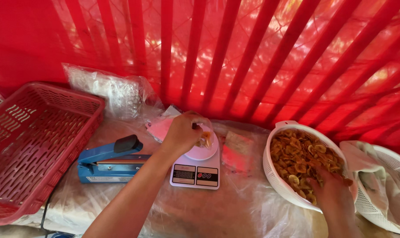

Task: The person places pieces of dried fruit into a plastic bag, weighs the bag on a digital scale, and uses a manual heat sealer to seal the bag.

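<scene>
**Chips weighed at a plastic-covered table**

The left hand (181, 133) is closed around the top of a small clear bag (205, 140) with a few chips in it, holding it on the round pan of a white scale (196, 171). The scale sits near the middle of the table (209, 211), which is covered in clear plastic sheeting.

The right hand (334, 190) reaches into a white colander (275, 174) at the right; its fingers are buried among the chips (297, 154), so how far they are spread cannot be told.

Just left of the scale lies a blue heat sealer (107, 163) with a black knob. Further left stands a red slotted basket (32, 141). Behind the sealer leans a bundle of clear bags (107, 90). At the far right a second white colander (385, 194) holds a pale cloth. A red slatted screen (253, 53) backs the table.
</scene>
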